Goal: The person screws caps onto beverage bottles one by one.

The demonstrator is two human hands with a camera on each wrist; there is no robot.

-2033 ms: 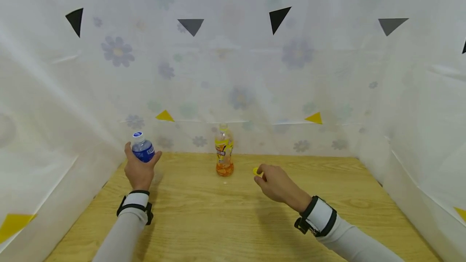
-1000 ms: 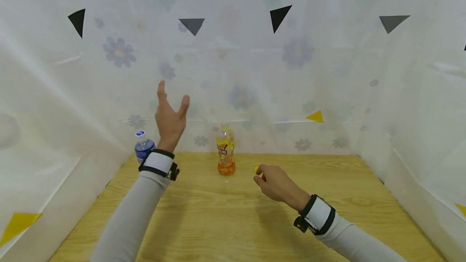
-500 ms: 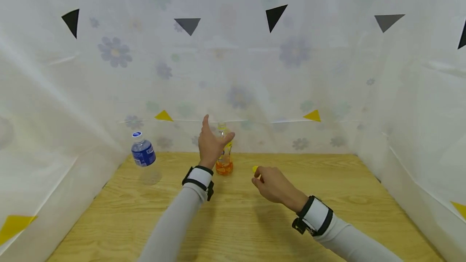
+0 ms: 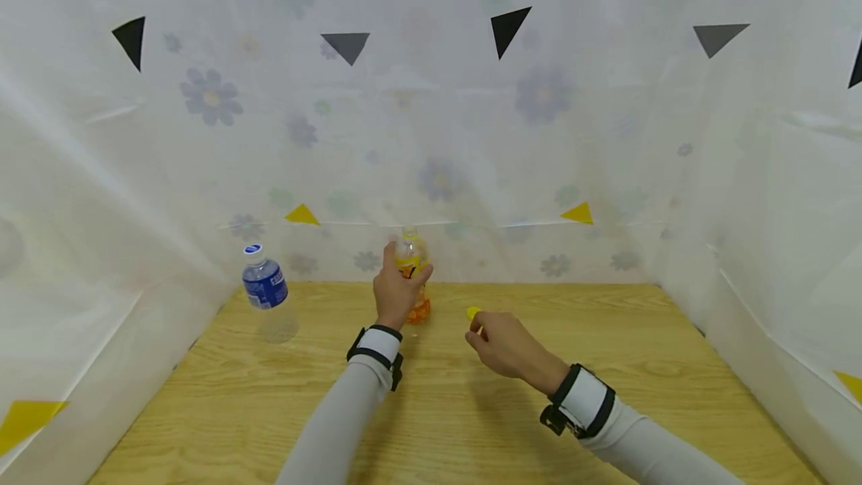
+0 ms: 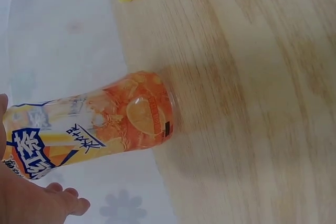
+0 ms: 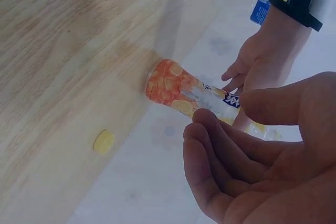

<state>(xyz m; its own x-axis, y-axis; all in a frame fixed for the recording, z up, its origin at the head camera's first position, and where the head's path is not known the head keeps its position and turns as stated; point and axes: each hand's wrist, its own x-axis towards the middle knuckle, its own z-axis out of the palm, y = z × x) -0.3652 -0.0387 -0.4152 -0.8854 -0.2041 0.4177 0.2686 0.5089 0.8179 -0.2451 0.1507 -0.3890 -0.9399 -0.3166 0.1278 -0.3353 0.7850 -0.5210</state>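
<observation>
Near the back of the table stands an iced tea bottle [image 4: 419, 311] with orange liquid at its base and a bare neck. My left hand [image 4: 393, 292] grips it round the middle from the left. In the left wrist view, the bottle's printed label [image 5: 31, 150] lies between the thumb and fingers. My right hand [image 4: 506, 343] hovers over the table with loosely bent fingers; its thumb is apart from the fingertips [image 6: 205, 116] and nothing is between them. Just beyond it, a yellow bottle cap [image 6: 104, 141] rests on the wood.
A clear bottle with a blue label [image 4: 266, 287] and white cap stands upright at the left. The wooden table [image 4: 431, 425] ends at a pale flowered curtain [image 4: 438, 133], which also hangs along both sides.
My left hand has left the blue-labelled bottle, rising and swinging right, and has come down round the iced tea bottle. The right hand has stayed almost still.
</observation>
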